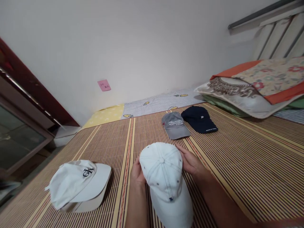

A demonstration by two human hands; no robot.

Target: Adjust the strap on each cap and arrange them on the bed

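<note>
Between my two hands is a pale, nearly white baseball cap (163,171), its crown up and its brim pointing toward me. My left hand (137,171) grips the left side of the crown, with the fingers partly hidden behind it. On the opposite side my right hand (190,160) holds the crown's edge, thumb and fingers against the fabric. To the left lie white caps (76,183) stacked together, the top one marked with dark letters. Beyond my hands sit a grey cap (175,126) with white lettering and a navy cap (199,118), side by side and touching.
A striped bamboo mat (114,142) covers the bed. Pillows (244,95) and a floral cloth (273,76) are piled at the back right. A pink note (104,85) sticks to the white wall (142,47). A glass-fronted cabinet (19,133) stands at the left.
</note>
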